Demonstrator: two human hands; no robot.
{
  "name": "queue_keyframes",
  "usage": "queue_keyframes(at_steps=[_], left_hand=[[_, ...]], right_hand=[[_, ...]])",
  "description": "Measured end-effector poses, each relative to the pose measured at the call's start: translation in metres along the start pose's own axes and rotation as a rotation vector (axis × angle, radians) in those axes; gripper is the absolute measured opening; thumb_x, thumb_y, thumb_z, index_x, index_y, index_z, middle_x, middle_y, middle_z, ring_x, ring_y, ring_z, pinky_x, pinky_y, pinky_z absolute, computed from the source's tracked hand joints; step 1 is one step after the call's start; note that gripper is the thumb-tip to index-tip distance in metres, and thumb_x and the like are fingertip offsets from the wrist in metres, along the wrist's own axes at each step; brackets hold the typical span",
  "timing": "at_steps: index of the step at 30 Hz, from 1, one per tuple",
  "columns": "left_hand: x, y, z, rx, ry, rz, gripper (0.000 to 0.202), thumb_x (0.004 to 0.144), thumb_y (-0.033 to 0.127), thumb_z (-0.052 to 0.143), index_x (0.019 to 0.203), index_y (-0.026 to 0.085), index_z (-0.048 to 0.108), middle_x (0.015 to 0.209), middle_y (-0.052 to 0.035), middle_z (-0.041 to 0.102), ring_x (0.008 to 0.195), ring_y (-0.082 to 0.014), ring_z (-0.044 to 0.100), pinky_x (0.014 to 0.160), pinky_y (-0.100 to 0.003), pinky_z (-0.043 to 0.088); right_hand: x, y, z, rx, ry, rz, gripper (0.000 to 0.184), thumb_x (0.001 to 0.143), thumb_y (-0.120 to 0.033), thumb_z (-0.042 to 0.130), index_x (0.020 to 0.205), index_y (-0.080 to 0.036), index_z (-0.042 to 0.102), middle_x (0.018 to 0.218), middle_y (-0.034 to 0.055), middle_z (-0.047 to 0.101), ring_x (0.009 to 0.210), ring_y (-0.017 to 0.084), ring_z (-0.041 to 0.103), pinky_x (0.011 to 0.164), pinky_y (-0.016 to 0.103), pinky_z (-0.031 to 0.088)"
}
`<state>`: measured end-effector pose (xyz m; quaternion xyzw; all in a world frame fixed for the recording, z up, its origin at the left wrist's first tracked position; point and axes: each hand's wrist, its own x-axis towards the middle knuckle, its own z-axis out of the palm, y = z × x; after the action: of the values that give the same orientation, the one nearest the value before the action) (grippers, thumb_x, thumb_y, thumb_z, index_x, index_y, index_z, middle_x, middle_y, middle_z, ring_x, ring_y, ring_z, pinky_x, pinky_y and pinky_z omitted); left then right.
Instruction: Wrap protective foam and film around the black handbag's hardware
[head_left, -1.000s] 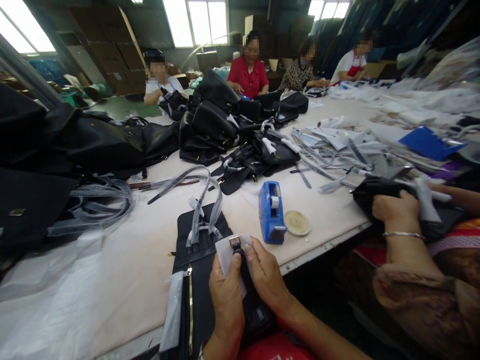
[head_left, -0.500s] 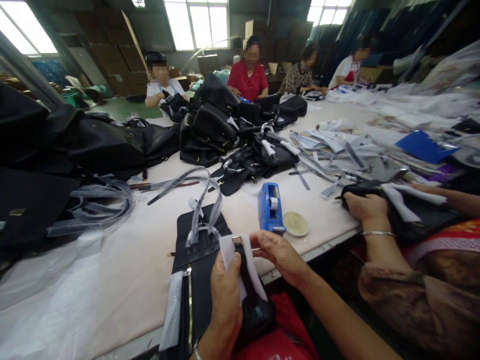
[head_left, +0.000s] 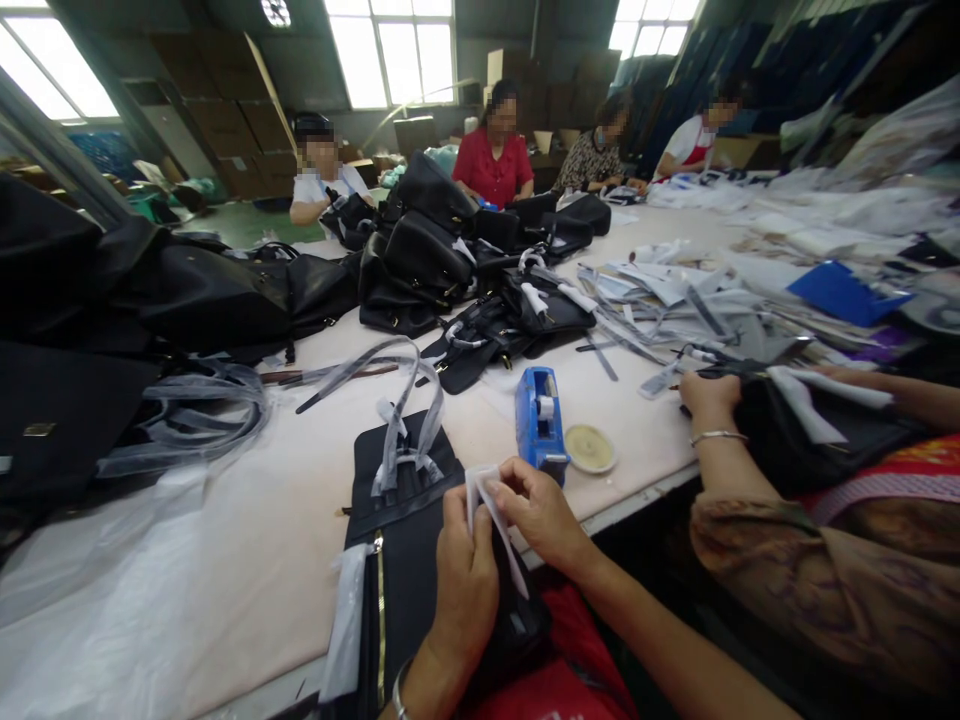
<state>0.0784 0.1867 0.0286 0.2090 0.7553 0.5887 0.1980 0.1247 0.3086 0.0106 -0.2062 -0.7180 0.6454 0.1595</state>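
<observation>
A black bag (head_left: 409,590) with a gold zipper lies at the table edge, its near end over my lap. Its straps (head_left: 411,400) are wrapped in clear film and stand up from the far end. My left hand (head_left: 463,575) closes round a folded white wrapping sheet (head_left: 512,560), thumb along its inner side. With thumb and fingertips my right hand (head_left: 536,505) pinches the upper right edge of that sheet. The buckle strap inside the fold is now mostly hidden. Just beyond my right hand stands a blue tape dispenser (head_left: 538,420).
A pale round lid (head_left: 590,449) lies beside the dispenser. Black bags (head_left: 420,260) are heaped across the table, with film-wrapped straps (head_left: 202,410) at left. Paper scraps (head_left: 660,290) spread at right. A co-worker's hand (head_left: 709,405) holds another bag close by; several people sit opposite.
The white sheet, open before with the buckle showing, is now folded over the strap. My right hand has closed from a loose reach into a pinch on its edge.
</observation>
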Motion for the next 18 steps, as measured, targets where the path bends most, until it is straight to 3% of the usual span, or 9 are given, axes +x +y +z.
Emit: queue_keyframes(at_steps=[5, 8, 10, 13, 15, 18], left_hand=[[-0.006, 0.002, 0.010, -0.209, -0.037, -0.038, 0.025, 0.096, 0.039, 0.040, 0.111, 0.023, 0.051, 0.102, -0.0027, 0.062, 0.092, -0.0164, 0.060, 0.081, -0.026, 0.044], [-0.005, -0.002, 0.013, -0.260, -0.027, -0.039, 0.022, 0.094, 0.040, 0.046, 0.107, 0.022, 0.051, 0.098, -0.0014, 0.062, 0.089, -0.0152, 0.059, 0.081, -0.025, 0.046], [-0.002, -0.008, 0.015, -0.262, 0.012, -0.067, 0.023, 0.092, 0.041, 0.049, 0.104, 0.022, 0.052, 0.093, -0.0008, 0.061, 0.083, -0.0141, 0.059, 0.076, -0.024, 0.047], [0.001, -0.015, 0.016, -0.298, 0.009, -0.159, 0.027, 0.090, 0.046, 0.049, 0.100, 0.021, 0.051, 0.077, 0.0010, 0.059, 0.064, -0.0127, 0.056, 0.058, -0.022, 0.047], [0.002, -0.016, 0.017, -0.329, -0.037, -0.191, 0.030, 0.091, 0.048, 0.047, 0.099, 0.020, 0.051, 0.069, 0.0022, 0.056, 0.056, -0.0121, 0.053, 0.050, -0.021, 0.044], [0.002, -0.013, 0.018, -0.302, -0.055, -0.175, 0.030, 0.091, 0.048, 0.045, 0.096, 0.020, 0.052, 0.065, 0.0027, 0.055, 0.052, -0.0109, 0.051, 0.047, -0.020, 0.041]], right_hand=[[-0.010, 0.001, 0.020, -0.223, 0.302, -0.095, 0.016, 0.088, -0.032, 0.052, 0.086, -0.017, 0.054, 0.079, 0.0025, 0.058, 0.073, 0.015, 0.054, 0.066, 0.024, 0.044], [-0.012, 0.009, 0.027, -0.189, 0.371, -0.113, 0.018, 0.090, -0.034, 0.050, 0.086, -0.017, 0.054, 0.079, 0.0023, 0.058, 0.072, 0.015, 0.053, 0.067, 0.025, 0.043], [-0.011, 0.013, 0.025, -0.086, 0.315, -0.073, 0.022, 0.090, -0.039, 0.049, 0.085, -0.018, 0.052, 0.075, 0.0007, 0.056, 0.066, 0.013, 0.052, 0.061, 0.024, 0.043], [-0.009, 0.014, 0.011, 0.060, 0.102, 0.053, 0.027, 0.089, -0.045, 0.051, 0.084, -0.019, 0.050, 0.063, -0.0033, 0.051, 0.050, 0.011, 0.046, 0.047, 0.022, 0.038], [-0.007, 0.011, 0.000, 0.048, 0.014, 0.079, 0.027, 0.087, -0.044, 0.054, 0.083, -0.018, 0.052, 0.060, -0.0036, 0.051, 0.050, 0.011, 0.047, 0.048, 0.022, 0.039], [-0.007, 0.004, -0.010, 0.009, 0.041, 0.044, 0.024, 0.085, -0.040, 0.060, 0.086, -0.016, 0.055, 0.069, -0.0007, 0.057, 0.062, 0.012, 0.054, 0.058, 0.023, 0.043]])
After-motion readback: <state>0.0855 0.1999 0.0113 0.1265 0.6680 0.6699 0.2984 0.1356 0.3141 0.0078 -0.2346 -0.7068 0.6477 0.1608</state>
